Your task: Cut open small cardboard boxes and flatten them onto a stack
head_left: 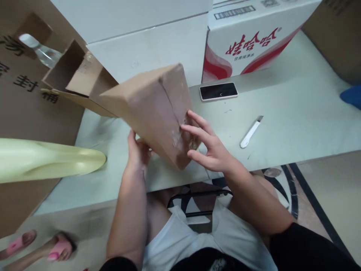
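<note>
At the table, the spread right hand touches a tilted carton, left hand's grip unclear.

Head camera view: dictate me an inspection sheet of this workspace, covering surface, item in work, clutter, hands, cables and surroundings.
Surface: pale green table, a few thin dark marks or scraps.
Item in work: cardboard box, tilted, dark seam on one face; contents hidden.
Clutter: phone; white-handled knife, blade exposed.
Hands: left hand at the box's lower side, grip partly hidden; right hand has fingers spread against the box.
Cables: nothing seen.
Surroundings: red-and-white carton behind; opened box at left; another person's pink sandals on the floor.
</note>
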